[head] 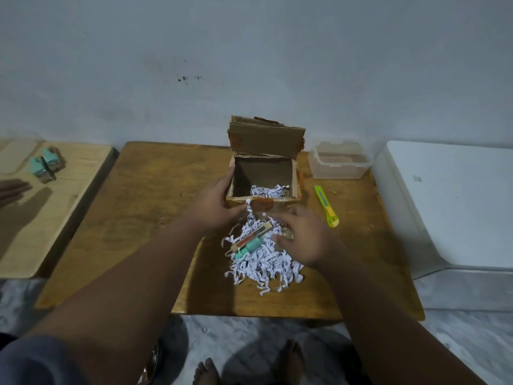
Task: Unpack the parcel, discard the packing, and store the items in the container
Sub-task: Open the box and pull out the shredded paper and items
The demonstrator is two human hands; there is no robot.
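Note:
An open cardboard box (263,173) stands on the wooden table (138,232), flaps up, with a little shredded paper left inside. My left hand (213,204) grips its left wall and front corner. In front of it lies a heap of white shredded paper (263,262). On the heap rest a teal tube-shaped item (248,247) and a flat stick-like pack (254,235). My right hand (302,234) hovers over the heap's right side, blurred, fingers spread. A clear plastic container (340,162) sits empty to the right of the box.
A yellow-green utility knife (327,207) lies right of the box. A white appliance (449,207) stands at the right. On the left, a lighter table (55,207) holds teal items (45,165). Bare feet (249,368) are on the marble floor below.

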